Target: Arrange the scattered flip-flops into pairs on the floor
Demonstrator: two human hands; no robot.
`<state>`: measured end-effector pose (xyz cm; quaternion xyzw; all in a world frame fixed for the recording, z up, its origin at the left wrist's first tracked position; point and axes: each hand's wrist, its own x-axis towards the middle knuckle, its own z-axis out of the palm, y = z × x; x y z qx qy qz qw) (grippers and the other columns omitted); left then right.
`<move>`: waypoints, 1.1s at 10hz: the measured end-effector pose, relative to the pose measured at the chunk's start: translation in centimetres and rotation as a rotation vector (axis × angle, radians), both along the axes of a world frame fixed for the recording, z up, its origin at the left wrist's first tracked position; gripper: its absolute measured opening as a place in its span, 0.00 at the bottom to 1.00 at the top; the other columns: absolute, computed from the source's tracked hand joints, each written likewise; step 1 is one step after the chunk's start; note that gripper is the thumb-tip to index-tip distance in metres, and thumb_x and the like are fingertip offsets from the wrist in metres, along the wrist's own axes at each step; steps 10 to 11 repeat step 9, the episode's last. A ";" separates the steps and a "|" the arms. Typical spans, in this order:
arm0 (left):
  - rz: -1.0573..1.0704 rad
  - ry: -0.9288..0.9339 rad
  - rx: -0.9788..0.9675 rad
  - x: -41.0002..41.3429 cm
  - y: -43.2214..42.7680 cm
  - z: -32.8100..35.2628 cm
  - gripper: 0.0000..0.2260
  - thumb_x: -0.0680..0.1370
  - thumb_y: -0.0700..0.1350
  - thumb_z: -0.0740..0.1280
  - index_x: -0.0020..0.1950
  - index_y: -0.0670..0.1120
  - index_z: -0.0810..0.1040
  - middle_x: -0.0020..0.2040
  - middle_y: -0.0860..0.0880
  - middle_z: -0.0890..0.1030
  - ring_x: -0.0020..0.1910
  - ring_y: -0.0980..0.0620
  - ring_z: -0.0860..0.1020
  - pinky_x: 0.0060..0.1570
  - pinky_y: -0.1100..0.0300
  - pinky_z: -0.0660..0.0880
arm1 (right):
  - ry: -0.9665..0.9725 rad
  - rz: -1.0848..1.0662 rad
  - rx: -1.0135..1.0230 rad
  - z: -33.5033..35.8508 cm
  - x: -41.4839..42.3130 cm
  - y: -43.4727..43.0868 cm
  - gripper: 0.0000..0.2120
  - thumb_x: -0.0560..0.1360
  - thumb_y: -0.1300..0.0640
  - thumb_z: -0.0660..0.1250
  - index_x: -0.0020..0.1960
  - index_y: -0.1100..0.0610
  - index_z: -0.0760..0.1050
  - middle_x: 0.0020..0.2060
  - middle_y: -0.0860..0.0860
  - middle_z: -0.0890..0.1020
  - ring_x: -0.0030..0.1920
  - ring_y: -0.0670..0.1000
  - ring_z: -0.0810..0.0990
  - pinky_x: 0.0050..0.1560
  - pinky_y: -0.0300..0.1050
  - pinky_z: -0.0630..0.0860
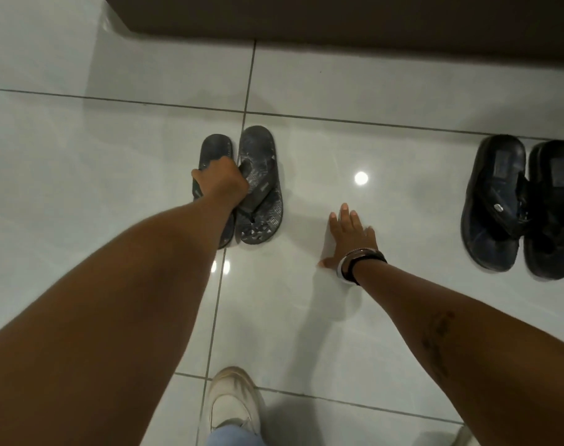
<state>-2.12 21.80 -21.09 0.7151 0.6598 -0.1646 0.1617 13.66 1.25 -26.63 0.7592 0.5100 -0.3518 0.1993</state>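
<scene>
– Where do the flip-flops lie on the floor [306,317]?

– One pair [242,185] is near the middle, side by side and touching, heels toward the far wall [371,17]. The left hand [221,180] is on their straps.

– And the other pair [525,204]?

– At the right edge, also side by side, well apart from the first.

– What is between them?

– The right hand [350,235], flat on the tile. A shoe [230,403] stands at the near edge, before the first pair.

floor [113,175]: glossy white tile | grey flip-flop pair [259,188] centre | black flip-flop pair [525,204] right | right hand [351,233] flat
</scene>
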 end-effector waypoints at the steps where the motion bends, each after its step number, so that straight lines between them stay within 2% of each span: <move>1: -0.005 -0.002 0.000 -0.1 2.1 -0.4 0.10 0.76 0.46 0.67 0.54 0.43 0.75 0.48 0.42 0.81 0.52 0.40 0.78 0.64 0.46 0.62 | -0.036 0.052 0.007 -0.3 -0.2 -0.3 0.57 0.66 0.34 0.70 0.76 0.52 0.34 0.76 0.55 0.35 0.77 0.56 0.39 0.74 0.59 0.54; 2: -0.045 -0.005 0.013 0.0 3.1 -1.1 0.12 0.77 0.52 0.65 0.51 0.43 0.76 0.46 0.42 0.81 0.51 0.39 0.78 0.63 0.45 0.63 | -0.039 0.079 0.005 -0.3 0.0 -0.5 0.60 0.64 0.35 0.72 0.75 0.52 0.32 0.76 0.55 0.34 0.77 0.57 0.38 0.74 0.59 0.52; 3: -0.079 0.032 0.033 0.0 3.9 -1.5 0.12 0.77 0.52 0.66 0.50 0.43 0.76 0.46 0.41 0.81 0.51 0.39 0.78 0.63 0.45 0.63 | -0.026 0.098 0.005 -0.2 0.2 -0.7 0.61 0.64 0.37 0.73 0.75 0.53 0.31 0.76 0.55 0.33 0.77 0.57 0.37 0.75 0.59 0.47; 4: -0.095 0.035 0.046 -0.1 4.7 -2.0 0.13 0.77 0.54 0.65 0.44 0.44 0.74 0.42 0.42 0.80 0.48 0.39 0.77 0.63 0.45 0.63 | -0.035 0.096 0.005 -0.3 0.1 -0.6 0.62 0.64 0.37 0.74 0.75 0.53 0.31 0.76 0.56 0.32 0.76 0.57 0.37 0.76 0.58 0.45; 5: -0.110 0.029 0.039 0.0 4.9 -1.9 0.08 0.75 0.48 0.66 0.41 0.44 0.73 0.37 0.44 0.76 0.42 0.42 0.73 0.63 0.46 0.63 | -0.035 0.083 0.026 -0.5 0.0 -0.8 0.62 0.63 0.38 0.75 0.75 0.53 0.31 0.76 0.56 0.33 0.76 0.58 0.36 0.76 0.58 0.43; 6: -0.107 0.041 0.004 0.3 4.9 -1.6 0.06 0.73 0.45 0.68 0.43 0.44 0.74 0.38 0.45 0.75 0.45 0.42 0.75 0.63 0.46 0.63 | -0.021 0.063 0.040 -0.6 0.0 -0.9 0.62 0.63 0.39 0.75 0.75 0.53 0.31 0.76 0.56 0.32 0.76 0.58 0.36 0.76 0.57 0.42; 7: -0.075 0.028 0.001 -0.1 4.7 -1.1 0.07 0.72 0.47 0.68 0.43 0.44 0.75 0.33 0.47 0.73 0.43 0.43 0.73 0.63 0.46 0.62 | -0.021 0.074 -0.009 0.2 0.0 -0.6 0.62 0.63 0.36 0.74 0.75 0.53 0.32 0.76 0.56 0.33 0.76 0.58 0.36 0.75 0.58 0.41; 8: -0.017 0.004 0.010 0.3 3.4 1.9 0.10 0.74 0.50 0.64 0.36 0.46 0.72 0.31 0.48 0.70 0.44 0.43 0.73 0.65 0.44 0.59 | 0.027 0.026 -0.058 3.1 0.6 0.9 0.62 0.61 0.29 0.70 0.76 0.55 0.35 0.77 0.56 0.37 0.77 0.57 0.40 0.75 0.59 0.41; 9: -0.090 -0.108 0.160 1.4 2.4 7.8 0.08 0.76 0.46 0.61 0.37 0.46 0.72 0.36 0.47 0.73 0.49 0.41 0.76 0.66 0.42 0.59 | 0.103 -0.106 0.090 9.3 2.0 2.8 0.58 0.64 0.27 0.64 0.77 0.56 0.37 0.78 0.54 0.41 0.77 0.55 0.42 0.76 0.57 0.42; 11: -0.090 -0.108 0.160 1.4 2.4 7.8 0.08 0.76 0.46 0.61 0.37 0.46 0.72 0.36 0.47 0.73 0.49 0.41 0.76 0.66 0.42 0.59 | 0.103 -0.106 0.090 9.3 2.0 2.8 0.58 0.64 0.27 0.64 0.77 0.56 0.37 0.78 0.54 0.41 0.77 0.55 0.42 0.76 0.57 0.42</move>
